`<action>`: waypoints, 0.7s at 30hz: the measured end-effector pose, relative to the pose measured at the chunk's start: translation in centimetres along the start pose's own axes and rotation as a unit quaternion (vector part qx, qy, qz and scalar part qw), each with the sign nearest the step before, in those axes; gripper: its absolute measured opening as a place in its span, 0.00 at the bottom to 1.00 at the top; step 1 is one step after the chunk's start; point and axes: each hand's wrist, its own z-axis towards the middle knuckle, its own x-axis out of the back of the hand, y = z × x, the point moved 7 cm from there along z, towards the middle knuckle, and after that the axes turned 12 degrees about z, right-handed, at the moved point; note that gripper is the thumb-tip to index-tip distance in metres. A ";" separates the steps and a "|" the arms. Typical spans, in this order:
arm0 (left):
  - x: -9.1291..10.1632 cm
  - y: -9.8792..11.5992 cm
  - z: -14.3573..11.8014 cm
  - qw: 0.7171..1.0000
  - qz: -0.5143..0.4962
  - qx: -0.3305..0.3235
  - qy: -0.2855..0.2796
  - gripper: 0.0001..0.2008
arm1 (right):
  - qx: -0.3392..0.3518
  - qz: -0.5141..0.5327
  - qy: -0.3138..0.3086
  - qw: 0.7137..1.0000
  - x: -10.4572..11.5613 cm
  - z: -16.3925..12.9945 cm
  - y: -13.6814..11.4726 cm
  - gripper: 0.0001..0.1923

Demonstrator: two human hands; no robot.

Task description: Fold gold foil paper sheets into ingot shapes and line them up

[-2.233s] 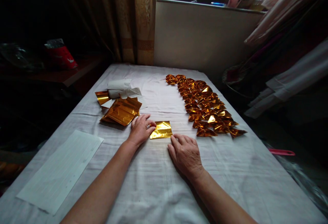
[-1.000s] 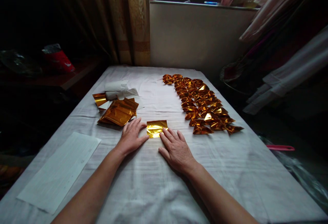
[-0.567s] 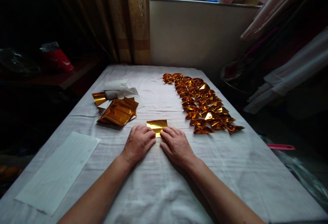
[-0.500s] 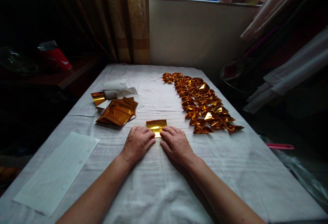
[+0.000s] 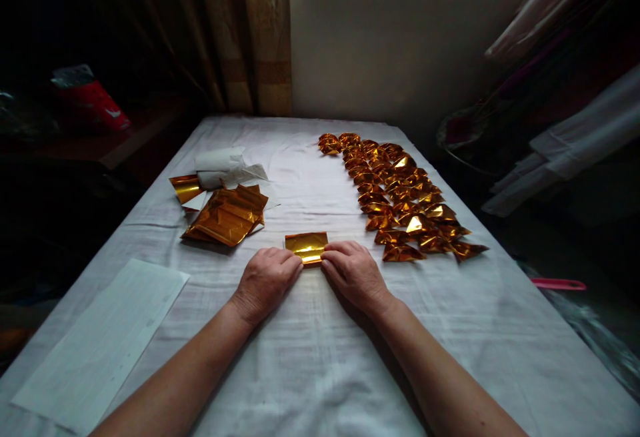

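— What lies around you on the white cloth-covered desk [image 5: 310, 370]?

— At about ten o'clock from my hands sits a loose pile of crumpled gold foil sheets [image 5: 226, 214], and just beyond it a roll of white tissue paper [image 5: 223, 160] with a curled scrap of gold foil [image 5: 185, 188] beside it. At about eight o'clock, near the desk's left edge, lies a flat white paper sheet [image 5: 103, 340]. From one to two o'clock runs a long band of small folded gold foil pieces [image 5: 400, 200], packed close together and stretching away toward the pale wall [image 5: 390, 50]. A brown patterned curtain [image 5: 260, 37] hangs at eleven o'clock, and a red packet [image 5: 90, 100] rests on a dark shelf off to the far left.

— Does anything get in your way?

— No. The pile and the band stand apart from my hands on either side.

— And the piece you're working on?

— It's a small shiny gold foil rectangle [image 5: 306, 245], lying flat on the cloth at twelve o'clock, between my fingertips. My left hand [image 5: 265, 280] presses its near left corner, fingers curled down onto it; my right hand [image 5: 356, 274] pinches its right edge the same way. Its near edge is hidden under my fingers, and the far part glints brightly.
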 end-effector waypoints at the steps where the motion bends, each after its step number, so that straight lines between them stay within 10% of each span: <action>1: -0.1 -0.2 0.1 1.000 -0.001 0.006 -0.001 0.10 | -0.005 0.002 0.005 1.000 0.1 0.0 0.2 0.08; 21: -1.9 -1.8 1.1 0.993 -0.022 0.093 -0.072 0.10 | -0.106 -0.139 0.038 0.984 -0.2 1.2 1.2 0.12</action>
